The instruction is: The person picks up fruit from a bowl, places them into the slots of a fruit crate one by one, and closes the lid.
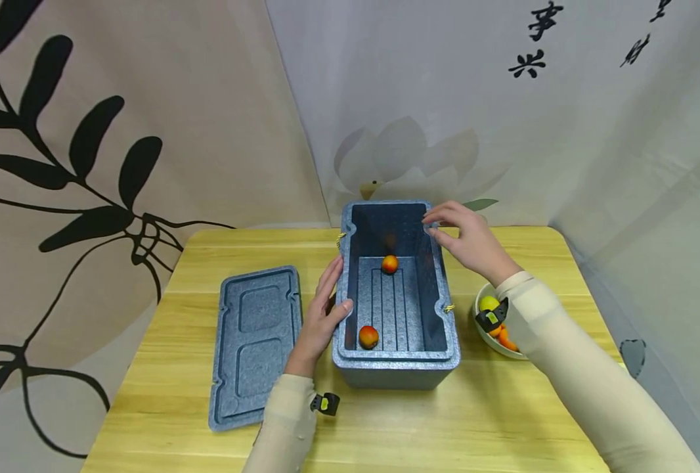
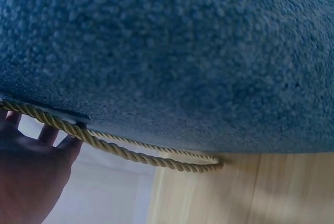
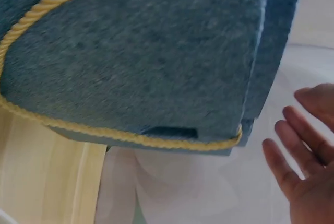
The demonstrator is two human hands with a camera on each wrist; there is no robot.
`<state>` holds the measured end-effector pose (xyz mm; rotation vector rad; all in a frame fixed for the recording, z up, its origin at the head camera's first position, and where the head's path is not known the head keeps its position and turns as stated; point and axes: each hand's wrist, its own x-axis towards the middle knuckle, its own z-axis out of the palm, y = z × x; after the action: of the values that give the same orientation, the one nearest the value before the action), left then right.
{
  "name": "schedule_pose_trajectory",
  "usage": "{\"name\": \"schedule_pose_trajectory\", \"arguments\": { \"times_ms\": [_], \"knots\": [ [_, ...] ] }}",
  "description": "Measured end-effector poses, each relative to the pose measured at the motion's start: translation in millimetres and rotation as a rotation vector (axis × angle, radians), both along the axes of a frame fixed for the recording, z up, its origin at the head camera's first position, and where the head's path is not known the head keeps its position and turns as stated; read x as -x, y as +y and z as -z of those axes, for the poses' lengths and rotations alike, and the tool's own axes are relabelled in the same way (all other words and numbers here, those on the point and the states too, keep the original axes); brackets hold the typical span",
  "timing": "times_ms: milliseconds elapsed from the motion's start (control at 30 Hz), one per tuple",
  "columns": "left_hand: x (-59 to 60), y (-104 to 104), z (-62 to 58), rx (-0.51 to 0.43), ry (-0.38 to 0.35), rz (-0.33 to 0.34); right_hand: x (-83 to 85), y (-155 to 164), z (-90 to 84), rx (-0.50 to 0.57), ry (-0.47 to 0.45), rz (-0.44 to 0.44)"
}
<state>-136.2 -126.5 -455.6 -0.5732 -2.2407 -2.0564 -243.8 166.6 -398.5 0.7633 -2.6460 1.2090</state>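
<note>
A grey-blue foam box (image 1: pixel 394 364) stands uncovered, with a small red-orange round fruit (image 1: pixel 368 337) in its near left corner and a second red-orange fruit (image 1: pixel 390 264) farther back. My left hand (image 1: pixel 322 315) rests against the box's left side, its fingers extended along the wall and the thumb at the rim. In the left wrist view, a twisted rope handle (image 2: pixel 120 151) passes in front of those fingers. Over the far right rim hovers my right hand (image 1: pixel 465 238), fingers loosely bent. The right wrist view shows nothing between its fingers (image 3: pixel 292 140).
Left of the box lies its foam lid (image 1: pixel 258 348) on the wooden table (image 1: pixel 385 433). A white bowl (image 1: pixel 512 353) of yellow and orange fruit stands at the right, partly behind the right sleeve. A printed curtain (image 1: pixel 238 131) hangs behind the table.
</note>
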Motion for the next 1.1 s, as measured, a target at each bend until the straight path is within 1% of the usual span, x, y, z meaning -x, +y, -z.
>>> {"name": "schedule_pose_trajectory", "arguments": {
  "times_ms": [200,400,533,667,800,933,1100],
  "knots": [
    [-0.2,1.2,-0.1,-0.005,-0.006,0.004,-3.1,13.8,6.4,0.052,0.033,0.019],
    [-0.4,0.5,-1.2,-0.007,-0.001,-0.004,-6.9,21.5,9.3,0.085,0.012,0.065],
    [0.1,0.9,-0.6,-0.009,0.013,-0.005,-12.7,29.0,12.4,0.099,0.008,0.096],
    [0.3,1.4,0.5,-0.008,0.012,0.001,-20.2,39.1,17.0,0.131,0.031,0.131],
    [0.1,1.8,0.8,-0.013,0.009,-0.003,-27.0,51.7,24.3,0.13,0.036,0.162],
    [0.6,2.4,1.4,-0.014,0.01,-0.003,-34.8,66.4,33.9,0.109,0.0,0.206],
    [9.4,-1.1,27.2,-0.025,0.035,-0.008,-42.8,81.1,46.7,0.095,-0.041,0.244]
  ]
}}
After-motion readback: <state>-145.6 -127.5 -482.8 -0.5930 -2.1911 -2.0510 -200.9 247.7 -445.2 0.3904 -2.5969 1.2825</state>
